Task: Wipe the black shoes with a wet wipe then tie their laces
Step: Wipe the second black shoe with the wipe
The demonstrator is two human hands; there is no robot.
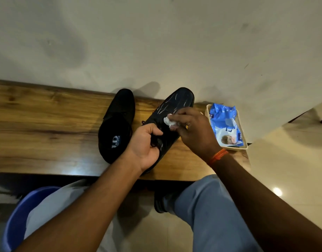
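Right hand [193,128] is pinching a crumpled white wet wipe [169,122] in its fingers [174,127], pressing it on the vamp of the glossy black lace-up shoe [176,104]. Left hand [144,144] is gripping that shoe's collar and laces. The shoe's long axis is running away from the fingers toward the toe; the second, matte black shoe [118,120] is lying beyond the left fingers on the wooden surface [47,128].
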